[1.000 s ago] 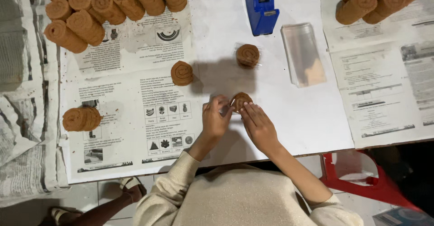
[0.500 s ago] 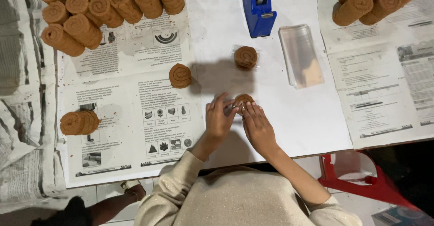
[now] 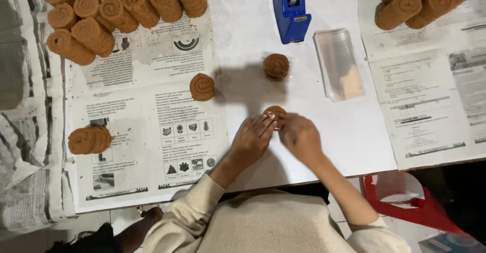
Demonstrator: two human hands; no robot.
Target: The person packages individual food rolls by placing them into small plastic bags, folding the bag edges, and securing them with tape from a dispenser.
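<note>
A: Far left corner of the surface (image 3: 243, 40), a heap of brown rolls (image 3: 119, 7), coiled like snails and rough-grained. Nearer the left edge, one stack of rolls (image 3: 90, 140) lies on its side on newsprint (image 3: 147, 146).

B: A single coiled disc (image 3: 202, 87) sits mid-surface, well clear of the hands.

A: Near the front edge, the left hand (image 3: 251, 140) and right hand (image 3: 300, 136) meet on a small brown roll (image 3: 276, 112), fingers of both closed around it, mostly hiding it.

B: Behind it, a wrapped roll (image 3: 276, 65), a blue tape dispenser (image 3: 290, 10), glossy clear sleeves (image 3: 338, 63). Far right corner, more rolls (image 3: 420, 0).
</note>
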